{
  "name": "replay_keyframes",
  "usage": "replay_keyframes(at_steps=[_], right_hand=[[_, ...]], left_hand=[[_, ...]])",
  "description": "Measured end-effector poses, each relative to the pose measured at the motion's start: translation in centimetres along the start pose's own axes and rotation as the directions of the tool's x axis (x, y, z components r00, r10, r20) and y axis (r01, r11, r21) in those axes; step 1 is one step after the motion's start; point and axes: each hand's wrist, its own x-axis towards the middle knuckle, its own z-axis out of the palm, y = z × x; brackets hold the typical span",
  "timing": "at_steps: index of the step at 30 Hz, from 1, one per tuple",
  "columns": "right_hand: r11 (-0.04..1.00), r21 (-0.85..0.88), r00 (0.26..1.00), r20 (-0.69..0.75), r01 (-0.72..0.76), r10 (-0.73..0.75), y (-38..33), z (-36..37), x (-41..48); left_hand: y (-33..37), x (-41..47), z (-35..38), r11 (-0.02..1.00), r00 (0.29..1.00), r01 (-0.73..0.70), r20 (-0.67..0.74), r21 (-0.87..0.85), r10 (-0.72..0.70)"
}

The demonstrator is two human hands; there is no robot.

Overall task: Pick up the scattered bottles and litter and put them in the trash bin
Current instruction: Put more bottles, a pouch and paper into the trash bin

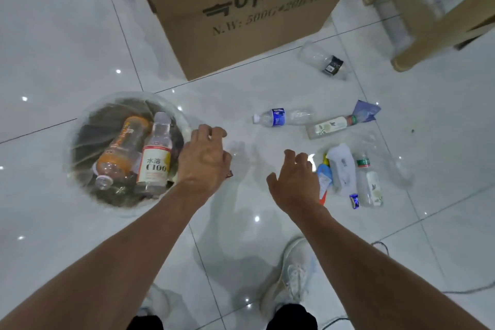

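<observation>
Trash bin [80, 128] left; orange bottle [120, 153], C100 bottle [155, 161] inside. Blue-label bottle [278, 116], litter cluster [344, 169] not yet off floor [53, 35]. My left hand [203, 161] curled at rim, hold unclear; my right hand [294, 182] spread, empty.

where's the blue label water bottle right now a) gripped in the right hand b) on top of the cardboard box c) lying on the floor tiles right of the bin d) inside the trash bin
C: the blue-label water bottle lies on its side on the bare floor tiles, well apart from the trash bin.
</observation>
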Motion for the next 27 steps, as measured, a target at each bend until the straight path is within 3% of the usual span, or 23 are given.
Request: replay_keyframes(at_steps=[13, 20, 27], right_hand=[[0.984, -0.023, 0.983, 0.042, -0.178, 0.179, 18.7, 3.6, 6.4], [0.982, -0.079, 0.984, 0.028, -0.174, 0.176, 24.3, 6.6, 11.7], [0.991, -0.116, 0.997, 0.03, -0.068, 0.072, 28.2, 10.5, 16.4]], left_hand=[[9.0, 2.3, 15.4, 0.995, 0.974, 0.051, 0.215, 0.091, -0.07], [12.6, 2.6, 23.6, 0.996, 0.958, 0.06, 0.275, 0.067, -0.077], [16.3, 3.5, 32.8, 0.998, 0.947, 0.064, 0.317, 0.005, -0.062]])
